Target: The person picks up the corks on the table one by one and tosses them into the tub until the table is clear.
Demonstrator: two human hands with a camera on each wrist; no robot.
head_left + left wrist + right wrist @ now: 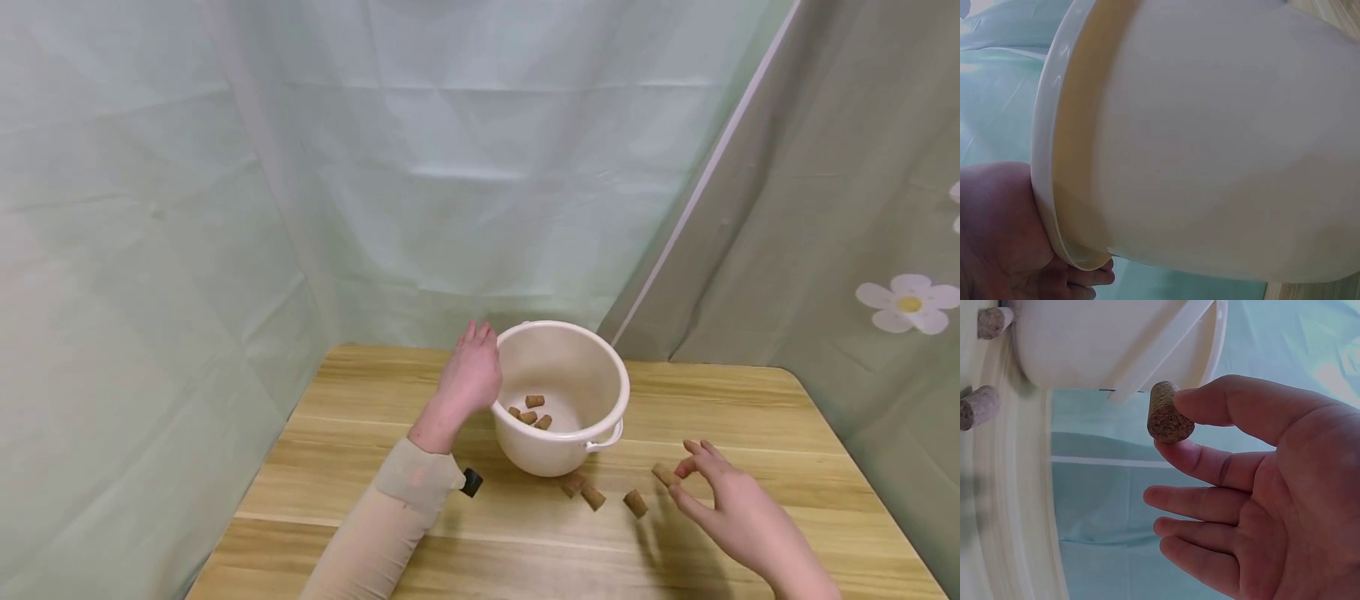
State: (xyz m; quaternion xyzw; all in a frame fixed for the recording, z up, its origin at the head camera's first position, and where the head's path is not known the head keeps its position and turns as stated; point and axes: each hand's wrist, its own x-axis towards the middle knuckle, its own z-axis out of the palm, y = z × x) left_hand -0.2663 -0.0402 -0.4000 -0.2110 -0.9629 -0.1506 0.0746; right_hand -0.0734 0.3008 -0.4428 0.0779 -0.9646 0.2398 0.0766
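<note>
My left hand (pixel 471 375) is resting against the left rim of the cream bucket (pixel 530 448); whether it is gripping, I cannot tell. A few corks (pixel 535 401) are lying inside, mostly toward my left. Farther right, its handle (pixel 606 439) is hanging on the side facing my right hand (pixel 738 508). Loose corks (pixel 636 503) are lying on the wooden tabletop (pixel 795 467) between bucket and right hand (much the nearer hand to them). Rightmost, I am pinching the held cork (pixel 663 474) between thumb and forefinger, above the wood, right of the bucket and closer to me, its long axis slanting, one end pointing leftward and away, roughly at the bucket.
</note>
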